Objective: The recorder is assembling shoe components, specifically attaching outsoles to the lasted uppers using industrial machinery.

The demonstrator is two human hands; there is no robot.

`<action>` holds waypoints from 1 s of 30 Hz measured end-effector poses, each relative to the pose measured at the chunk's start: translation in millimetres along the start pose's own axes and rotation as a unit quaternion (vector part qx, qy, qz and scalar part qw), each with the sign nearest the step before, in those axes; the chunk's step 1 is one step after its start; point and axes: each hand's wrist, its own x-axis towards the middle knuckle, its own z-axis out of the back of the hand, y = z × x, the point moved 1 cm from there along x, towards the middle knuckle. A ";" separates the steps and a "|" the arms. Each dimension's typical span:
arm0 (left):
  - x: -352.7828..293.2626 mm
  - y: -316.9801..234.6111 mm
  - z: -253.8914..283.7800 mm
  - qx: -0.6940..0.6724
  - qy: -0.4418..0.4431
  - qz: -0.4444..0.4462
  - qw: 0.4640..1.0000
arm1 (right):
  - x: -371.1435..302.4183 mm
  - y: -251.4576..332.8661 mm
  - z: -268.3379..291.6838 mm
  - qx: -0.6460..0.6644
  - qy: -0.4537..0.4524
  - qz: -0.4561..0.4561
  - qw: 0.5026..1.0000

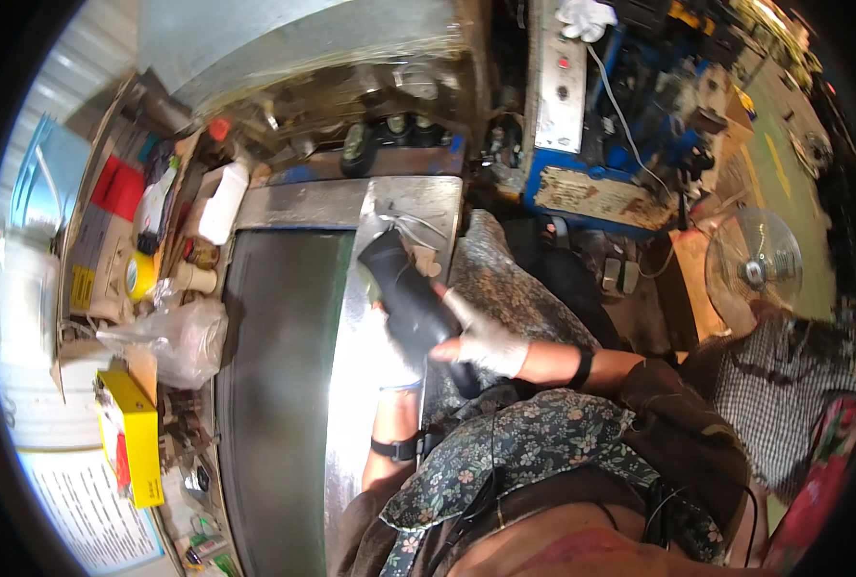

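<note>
A worker in a dark floral apron (510,447), a black band on each wrist, handles a long black piece (411,300) at the right edge of a metal-rimmed counter (346,423). The white-gloved right hand (486,341) grips the piece's right side, thumb set low against it and fingers stretched up along it. The left hand (401,358), washed out by glare, seems to support the opposite side, though how far its fingers close cannot be told. The piece slants up and left toward the counter's bright metal margin. To its right spreads a patterned cloth (510,274).

A dark panel (284,317) fills the middle of the counter. Near the far right corner, just beyond the black piece, are pale strips (414,229) and a small tan piece (428,260).

Along the counter's left edge stand a yellow box (141,452), a clear plastic bag (183,341) and, farther up, a white bottle (223,204).

Well beyond, at right, are a round fan (754,267) beside a cardboard box (697,279), and a blue machine frame (543,183) bearing a pale control panel (558,106).
</note>
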 end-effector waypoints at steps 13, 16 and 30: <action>-55.4 55.6 15.2 0.415 0.274 0.065 0.865 | -112.4 264.4 345.9 -0.608 -0.492 0.195 0.592; -52.7 64.0 27.5 0.379 0.260 0.055 0.887 | -120.5 305.0 407.1 -0.665 -0.555 0.094 0.491; -41.5 86.6 22.4 0.395 0.205 0.028 0.895 | -96.6 315.6 394.5 -0.670 -0.559 -0.098 0.479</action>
